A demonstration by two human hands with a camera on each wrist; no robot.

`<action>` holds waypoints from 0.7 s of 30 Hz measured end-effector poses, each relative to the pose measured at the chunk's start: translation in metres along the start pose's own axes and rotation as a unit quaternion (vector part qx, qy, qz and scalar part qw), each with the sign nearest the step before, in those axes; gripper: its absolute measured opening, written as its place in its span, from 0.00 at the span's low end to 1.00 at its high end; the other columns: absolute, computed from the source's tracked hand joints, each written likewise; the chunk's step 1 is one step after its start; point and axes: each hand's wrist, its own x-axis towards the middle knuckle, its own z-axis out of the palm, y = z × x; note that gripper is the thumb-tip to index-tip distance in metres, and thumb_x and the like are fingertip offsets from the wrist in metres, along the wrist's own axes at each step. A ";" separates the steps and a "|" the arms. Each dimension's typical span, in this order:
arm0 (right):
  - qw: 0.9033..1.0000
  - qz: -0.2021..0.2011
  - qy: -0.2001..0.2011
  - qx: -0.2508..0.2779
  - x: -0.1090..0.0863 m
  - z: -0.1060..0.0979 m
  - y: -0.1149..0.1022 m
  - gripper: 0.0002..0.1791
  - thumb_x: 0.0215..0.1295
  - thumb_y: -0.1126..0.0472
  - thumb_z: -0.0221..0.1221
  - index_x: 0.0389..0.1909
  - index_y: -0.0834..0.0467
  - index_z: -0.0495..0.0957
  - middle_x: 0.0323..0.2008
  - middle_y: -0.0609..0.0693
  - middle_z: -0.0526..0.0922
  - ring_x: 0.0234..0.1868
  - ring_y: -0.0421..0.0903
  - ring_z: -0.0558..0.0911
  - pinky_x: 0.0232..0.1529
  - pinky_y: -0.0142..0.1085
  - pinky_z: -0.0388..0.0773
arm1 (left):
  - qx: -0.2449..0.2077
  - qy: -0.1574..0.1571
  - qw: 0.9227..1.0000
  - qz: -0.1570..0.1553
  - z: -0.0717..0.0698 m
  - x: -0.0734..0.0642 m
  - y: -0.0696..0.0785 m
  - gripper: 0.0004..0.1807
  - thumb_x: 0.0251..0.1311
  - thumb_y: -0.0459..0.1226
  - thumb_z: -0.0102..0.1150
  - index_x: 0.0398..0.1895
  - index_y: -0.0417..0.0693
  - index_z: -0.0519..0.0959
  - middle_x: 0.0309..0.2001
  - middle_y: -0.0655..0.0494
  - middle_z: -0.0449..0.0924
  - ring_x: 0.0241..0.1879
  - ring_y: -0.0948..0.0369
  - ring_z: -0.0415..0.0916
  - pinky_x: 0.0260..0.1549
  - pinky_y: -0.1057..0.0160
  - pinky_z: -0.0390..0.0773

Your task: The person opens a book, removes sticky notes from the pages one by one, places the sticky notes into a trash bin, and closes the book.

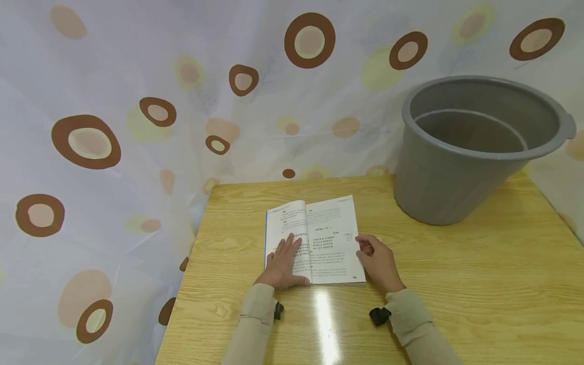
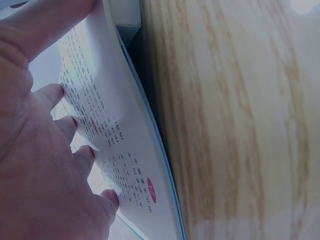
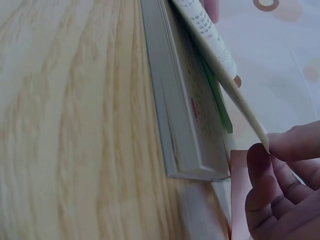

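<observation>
An open book [image 1: 331, 238] with printed pages and a blue cover edge lies on the wooden table. Across its left page, my left hand [image 1: 284, 263] is spread, fingers fairly straight, its thumb by the bottom of the fold. On the other side, my right hand [image 1: 379, 261] pinches the outer edge of some lifted pages [image 3: 220, 70] between thumb and fingers. Beneath those pages, the right wrist view shows a thin green strip [image 3: 218, 97] inside the book. Beside the right fingers stands a flat pinkish piece [image 3: 240, 185], partly hidden; its kind I cannot tell.
A large grey bucket [image 1: 449, 187] stands at the back right of the table [image 1: 479, 284]. Behind the table hangs a white sheet [image 1: 260, 40] patterned with brown and yellow circles. Both sleeves have a black clip-like piece [image 1: 379, 316] near the wrist.
</observation>
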 end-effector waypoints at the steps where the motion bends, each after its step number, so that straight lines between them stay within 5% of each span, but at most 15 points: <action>1: 1.000 0.003 0.002 0.004 0.000 0.001 -0.001 0.22 0.66 0.68 0.56 0.61 0.62 0.74 0.49 0.60 0.81 0.46 0.49 0.79 0.44 0.30 0.76 | 0.001 -0.001 1.000 -0.001 0.000 0.000 0.000 0.62 0.45 0.53 0.77 0.80 0.61 0.47 0.82 0.59 0.33 0.82 0.51 0.33 0.75 0.35 0.44; 15: 0.999 0.013 0.003 0.043 -0.008 0.009 -0.017 0.24 0.72 0.66 0.52 0.67 0.60 0.69 0.53 0.60 0.79 0.48 0.48 0.79 0.44 0.24 0.74 | -0.005 0.003 1.000 -0.007 0.001 0.001 -0.001 0.66 0.43 0.52 0.78 0.81 0.58 0.44 0.82 0.60 0.32 0.82 0.52 0.33 0.76 0.36 0.43; 21: 0.997 -0.036 -0.008 0.074 -0.016 0.017 -0.036 0.21 0.74 0.63 0.51 0.65 0.62 0.72 0.52 0.61 0.80 0.44 0.47 0.81 0.38 0.25 0.77 | -0.018 0.077 0.997 0.001 0.008 -0.006 -0.007 0.68 0.39 0.57 0.79 0.80 0.51 0.46 0.82 0.54 0.39 0.81 0.48 0.36 0.76 0.37 0.47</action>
